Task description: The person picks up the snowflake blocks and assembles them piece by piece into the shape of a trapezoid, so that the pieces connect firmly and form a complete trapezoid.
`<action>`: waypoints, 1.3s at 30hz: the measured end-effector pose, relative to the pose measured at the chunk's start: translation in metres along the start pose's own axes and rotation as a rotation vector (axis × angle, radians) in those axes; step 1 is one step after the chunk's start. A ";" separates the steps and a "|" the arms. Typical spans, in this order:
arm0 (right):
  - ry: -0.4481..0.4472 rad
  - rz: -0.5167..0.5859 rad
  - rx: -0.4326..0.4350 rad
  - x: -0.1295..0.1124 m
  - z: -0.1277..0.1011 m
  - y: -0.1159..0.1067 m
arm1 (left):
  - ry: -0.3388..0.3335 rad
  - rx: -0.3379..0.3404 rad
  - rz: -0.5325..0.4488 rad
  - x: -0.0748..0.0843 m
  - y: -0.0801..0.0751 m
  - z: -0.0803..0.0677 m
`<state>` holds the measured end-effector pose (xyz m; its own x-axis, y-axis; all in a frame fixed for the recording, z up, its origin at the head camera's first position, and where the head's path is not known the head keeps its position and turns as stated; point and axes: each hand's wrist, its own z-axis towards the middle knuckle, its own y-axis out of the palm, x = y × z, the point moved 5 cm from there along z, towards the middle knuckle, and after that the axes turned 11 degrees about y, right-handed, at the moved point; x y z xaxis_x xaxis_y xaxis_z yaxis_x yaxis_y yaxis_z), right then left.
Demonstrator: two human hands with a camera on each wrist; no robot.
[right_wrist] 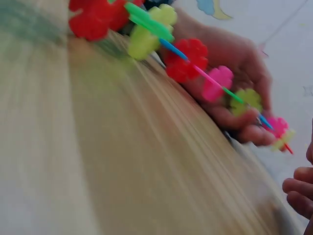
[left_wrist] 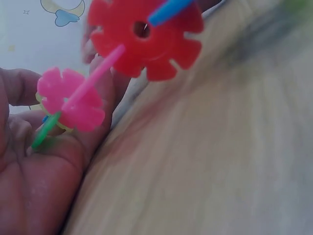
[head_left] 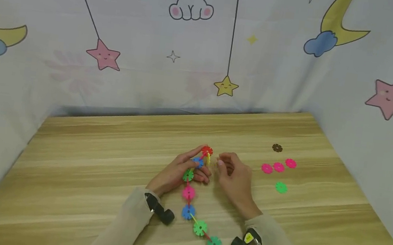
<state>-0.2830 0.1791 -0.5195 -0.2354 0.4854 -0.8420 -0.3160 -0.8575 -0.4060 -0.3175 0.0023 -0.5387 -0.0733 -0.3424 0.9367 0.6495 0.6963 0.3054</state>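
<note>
My left hand [head_left: 175,172] holds the upper part of a chain of notched plastic discs [head_left: 189,193], with thumb and fingers around it. The discs slot into each other crosswise, in red, blue, green, pink and yellow. From that hand the chain slants down toward the front of the table. At its far end, a red disc [head_left: 207,151] and an edge-on yellow disc [head_left: 208,159] stick out past the fingers. My right hand [head_left: 236,180] is just right of that end, apart from it, fingers loosely bent; nothing shows between them. The right wrist view catches only its fingertips [right_wrist: 299,190].
On the right of the wooden table [head_left: 86,166] lie loose discs: a brown one [head_left: 277,148], three pink ones in a row [head_left: 279,167] and a green one [head_left: 281,187]. A patterned white cloth [head_left: 137,65] stands behind and beside the table.
</note>
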 end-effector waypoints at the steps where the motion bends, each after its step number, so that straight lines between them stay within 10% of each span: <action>1: 0.007 -0.027 0.024 0.003 0.001 -0.007 | -0.001 -0.004 -0.007 -0.001 0.000 0.001; 15: 0.108 -0.449 0.238 0.049 0.016 -0.103 | 0.000 0.005 -0.009 0.001 0.001 0.002; 39: 0.107 -0.586 0.015 0.052 0.011 -0.098 | -0.005 0.004 -0.008 -0.001 0.001 -0.001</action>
<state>-0.2747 0.2898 -0.5197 0.0760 0.8563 -0.5108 -0.3779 -0.4493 -0.8095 -0.3165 0.0027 -0.5395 -0.0827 -0.3448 0.9350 0.6460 0.6959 0.3137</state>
